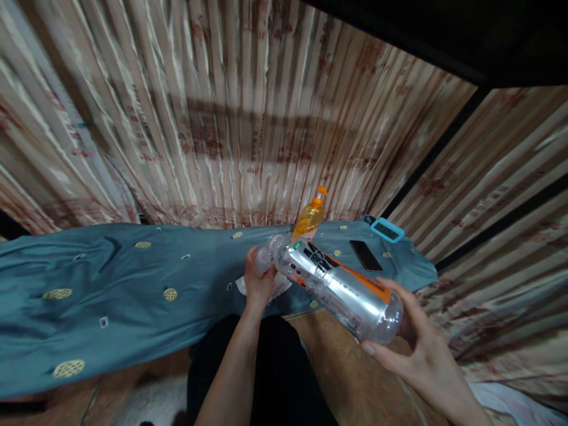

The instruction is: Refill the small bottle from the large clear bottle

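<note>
My right hand (pixel 419 349) is wrapped round the base of a large clear plastic bottle (pixel 339 287) with a silver and orange label. The bottle is tilted, its neck end pointing up and left in the view. At that end my left hand (pixel 258 281) is closed on a small clear plastic container (pixel 265 254), whose exact kind I cannot make out. The container meets or overlaps the bottle's neck; I cannot tell which. Under my left hand lies a crumpled white tissue or cloth (pixel 281 287). Behind the bottle stands a pump bottle (pixel 309 219) of orange liquid.
A narrow table with a teal pineapple-print cloth (pixel 133 284) runs across the view. On its right part lie a dark phone (pixel 366 255) and a light-blue framed device (pixel 387 230). Patterned curtains (pixel 231 130) hang behind and to the right, beside dark frame bars (pixel 437 151).
</note>
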